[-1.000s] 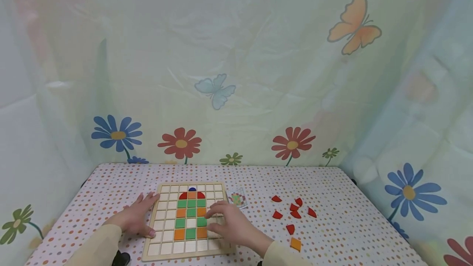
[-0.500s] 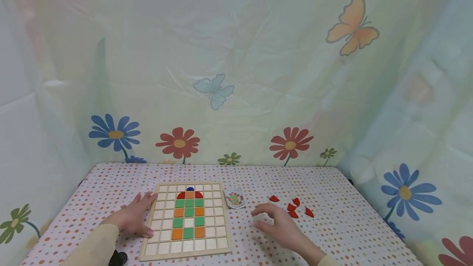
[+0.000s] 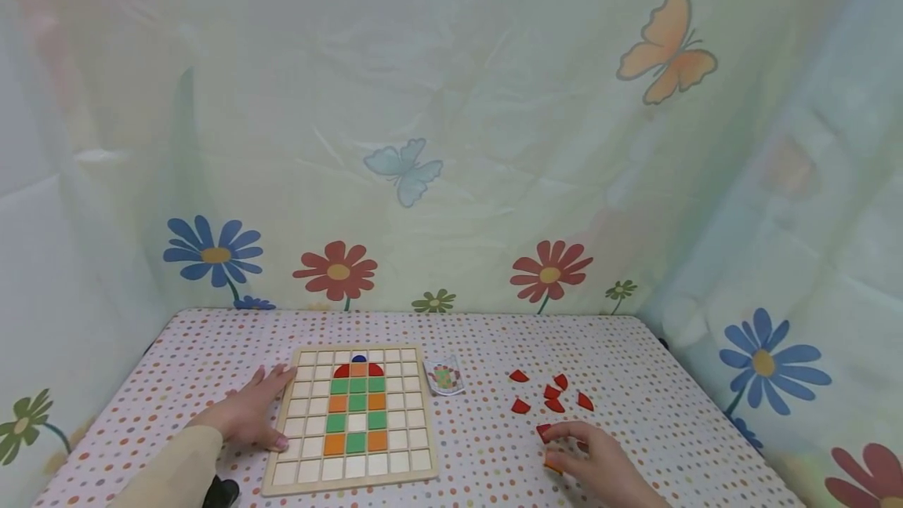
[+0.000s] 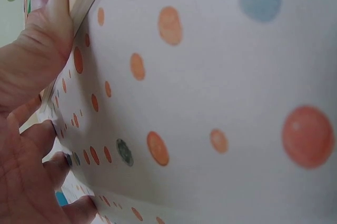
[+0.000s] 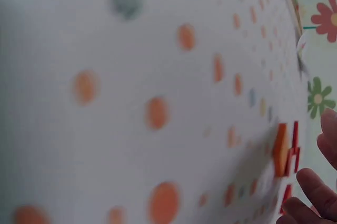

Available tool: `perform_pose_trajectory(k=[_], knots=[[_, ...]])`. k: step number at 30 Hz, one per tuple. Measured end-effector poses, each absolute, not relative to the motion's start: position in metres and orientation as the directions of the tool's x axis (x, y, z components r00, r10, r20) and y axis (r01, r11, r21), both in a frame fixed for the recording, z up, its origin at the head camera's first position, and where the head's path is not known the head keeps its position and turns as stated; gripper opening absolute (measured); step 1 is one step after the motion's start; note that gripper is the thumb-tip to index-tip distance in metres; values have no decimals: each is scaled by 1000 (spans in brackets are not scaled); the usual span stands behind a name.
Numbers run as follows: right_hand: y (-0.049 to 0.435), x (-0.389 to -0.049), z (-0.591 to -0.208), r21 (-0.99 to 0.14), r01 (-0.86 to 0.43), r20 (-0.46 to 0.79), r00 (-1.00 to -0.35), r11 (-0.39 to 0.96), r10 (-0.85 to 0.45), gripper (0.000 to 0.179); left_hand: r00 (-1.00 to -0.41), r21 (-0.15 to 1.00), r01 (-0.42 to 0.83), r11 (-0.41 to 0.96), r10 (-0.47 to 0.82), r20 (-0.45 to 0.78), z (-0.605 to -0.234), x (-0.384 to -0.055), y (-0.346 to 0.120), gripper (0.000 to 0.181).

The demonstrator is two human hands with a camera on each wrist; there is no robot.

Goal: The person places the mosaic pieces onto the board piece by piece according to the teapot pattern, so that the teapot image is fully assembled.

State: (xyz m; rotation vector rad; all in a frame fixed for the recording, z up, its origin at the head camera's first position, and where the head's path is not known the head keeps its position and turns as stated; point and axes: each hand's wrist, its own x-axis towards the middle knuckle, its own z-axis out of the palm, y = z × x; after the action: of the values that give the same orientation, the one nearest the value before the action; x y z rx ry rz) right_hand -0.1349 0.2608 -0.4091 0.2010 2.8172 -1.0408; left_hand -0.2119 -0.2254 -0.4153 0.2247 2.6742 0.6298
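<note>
My left hand (image 3: 247, 410) rests at the left edge of a wooden grid board (image 3: 353, 483), fingers spread and thumb (image 4: 51, 10) on its rim. Coloured tiles on the board form a figure: orange and green squares, red curved pieces and a blue piece (image 3: 359, 359) on top. At the front right, my right hand (image 3: 596, 461) hovers over an orange square tile (image 5: 280, 147), with thumb and index finger apart around it. The hand partly covers this tile in the head view. A red quarter-circle tile (image 3: 543, 432) lies by the index fingertip.
More red quarter-circle tiles (image 3: 554, 406) lie scattered beyond my right hand. A small picture card (image 3: 444, 377) lies right of the board. The table's dotted cloth (image 3: 487, 343) meets a flowered curtain (image 3: 451, 241) at the back.
My right hand has left the board's right side and travelled right to the loose tiles, now over the orange square. My left hand stays at the board's edge.
</note>
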Motion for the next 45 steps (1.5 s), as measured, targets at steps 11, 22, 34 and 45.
perform_pose_trajectory(k=[11,22,34,45], knots=[[275,-140,-425,-560,236,-233,-965,794,122,26,-910,475,69,877,251,-331,-418,-212,-230,110],[277,-140,-428,-460,242,-198,-966,854,167,30,-909,487,72,870,258,-326,-430,-222,-235,116],[281,-142,-423,-456,245,-245,-959,856,144,22,-912,500,65,864,254,-321,-444,-232,-239,121],[271,-141,-419,-518,238,-209,-967,822,148,27,-912,485,60,872,245,-328,-418,-211,-226,108]])
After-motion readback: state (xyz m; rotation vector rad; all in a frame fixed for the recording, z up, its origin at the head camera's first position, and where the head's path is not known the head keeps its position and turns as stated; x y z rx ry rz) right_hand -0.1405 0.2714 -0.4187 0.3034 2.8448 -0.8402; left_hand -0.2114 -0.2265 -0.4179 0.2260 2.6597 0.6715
